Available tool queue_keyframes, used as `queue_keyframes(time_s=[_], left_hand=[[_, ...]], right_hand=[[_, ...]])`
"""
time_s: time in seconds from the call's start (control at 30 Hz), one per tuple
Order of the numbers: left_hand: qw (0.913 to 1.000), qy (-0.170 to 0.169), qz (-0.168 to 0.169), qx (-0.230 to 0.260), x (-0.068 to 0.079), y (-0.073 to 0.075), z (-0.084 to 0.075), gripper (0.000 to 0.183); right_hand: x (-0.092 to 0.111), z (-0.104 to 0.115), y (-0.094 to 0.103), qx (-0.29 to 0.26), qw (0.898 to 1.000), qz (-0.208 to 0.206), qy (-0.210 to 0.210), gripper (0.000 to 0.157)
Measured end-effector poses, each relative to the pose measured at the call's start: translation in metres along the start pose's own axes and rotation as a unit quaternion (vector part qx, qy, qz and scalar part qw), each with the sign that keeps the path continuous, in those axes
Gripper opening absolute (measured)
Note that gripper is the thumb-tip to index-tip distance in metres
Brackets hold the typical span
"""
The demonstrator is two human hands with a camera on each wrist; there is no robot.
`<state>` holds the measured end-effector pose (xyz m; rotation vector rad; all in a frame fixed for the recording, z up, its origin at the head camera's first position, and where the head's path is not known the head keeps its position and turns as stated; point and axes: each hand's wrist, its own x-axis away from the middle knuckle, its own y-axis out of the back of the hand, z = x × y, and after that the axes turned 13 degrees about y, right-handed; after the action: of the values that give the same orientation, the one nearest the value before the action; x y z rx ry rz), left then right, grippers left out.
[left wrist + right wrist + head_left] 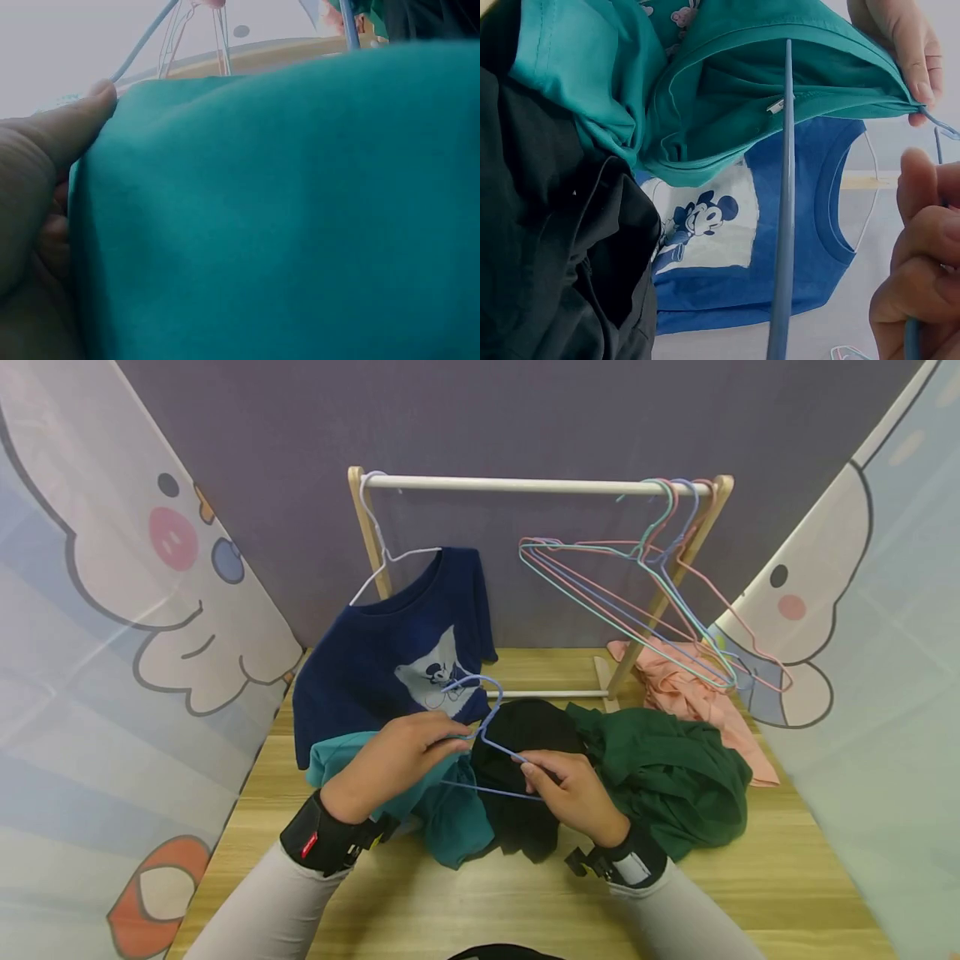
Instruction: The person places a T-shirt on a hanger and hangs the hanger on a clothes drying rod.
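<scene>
Right hand (577, 789): at 4 o'clock of the blue hanger, thumb and curled fingers gripping one sloping shoulder of it. Left hand (397, 756): at 8 o'clock, thumb against fingers, pinching the edge of the teal garment (453, 818); hanger wire emerges at that spot, though whether it is pinched too cannot be told.

Blue hanger (491, 716): slim wire, hook uppermost, held before the person at the centre of the head view. Its left end is hidden by cloth and hand; in the right wrist view the lower bar crosses the teal opening and vanishes at the rim.

Teal garment: at 7 o'clock of the hanger, opening banded, small label inside, print partly folded away. Cloth fills most of the left wrist view, blurred.

Black garment (517, 722): crumpled, 5 o'clock, partly covered by the right hand. Green garment (667, 772): heaped, 4 o'clock. Peach garment (678, 677): 2 o'clock.

Navy shirt (360, 668): cartoon-mouse print, 10 o'clock, on a white hanger (386, 557). Rack (525, 485): white bar, 12 o'clock; several pastel hangers overlap at 1 o'clock, exact count unclear.
</scene>
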<state>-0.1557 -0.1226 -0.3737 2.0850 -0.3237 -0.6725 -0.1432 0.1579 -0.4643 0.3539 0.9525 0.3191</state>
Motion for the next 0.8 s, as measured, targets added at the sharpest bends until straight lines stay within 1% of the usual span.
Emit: queue_keyframes(time_s=[0.1, 0.17, 0.23, 0.33, 0.43, 0.5, 0.57, 0.63, 0.7, 0.8], left_hand=[[1.0000, 0.001, 0.005, -0.003, 0.000, 0.001, -0.002, 0.016], [1.0000, 0.000, 0.003, -0.009, 0.000, 0.003, -0.002, 0.015], [0.9999, -0.004, -0.007, -0.014, 0.000, 0.006, -0.003, 0.014], [0.9993, -0.007, -0.031, -0.021, -0.001, 0.013, -0.002, 0.014], [0.9980, -0.014, -0.055, -0.027, -0.003, 0.023, -0.001, 0.017], [0.9971, -0.017, -0.067, -0.033, -0.005, 0.032, -0.003, 0.018], [0.9961, -0.016, -0.079, -0.037, -0.007, 0.042, -0.005, 0.019], [0.9945, -0.010, -0.096, -0.041, -0.008, 0.051, -0.009, 0.019], [0.9927, -0.001, -0.113, -0.043, -0.010, 0.060, -0.013, 0.019], [0.9900, 0.005, -0.134, -0.045, -0.012, 0.070, -0.018, 0.020]], right_hand=[[-0.001, 0.000, 0.003, 0.008, 1.000, 0.018, -0.012, 0.022], [-0.002, 0.000, 0.008, 0.015, 0.999, 0.032, -0.030, 0.021], [-0.002, -0.001, 0.015, 0.018, 0.998, 0.043, -0.052, 0.021], [0.000, -0.005, 0.028, 0.028, 0.995, 0.049, -0.078, 0.022], [0.003, -0.011, 0.042, 0.057, 0.994, 0.035, -0.086, 0.024], [0.006, -0.016, 0.052, 0.071, 0.993, 0.016, -0.089, 0.027], [0.008, -0.021, 0.059, 0.073, 0.992, -0.009, -0.100, 0.029], [0.009, -0.024, 0.062, 0.046, 0.992, -0.029, -0.114, 0.032], [0.009, -0.027, 0.062, -0.002, 0.990, -0.042, -0.134, 0.035], [0.008, -0.032, 0.053, -0.077, 0.985, -0.044, -0.150, 0.041]])
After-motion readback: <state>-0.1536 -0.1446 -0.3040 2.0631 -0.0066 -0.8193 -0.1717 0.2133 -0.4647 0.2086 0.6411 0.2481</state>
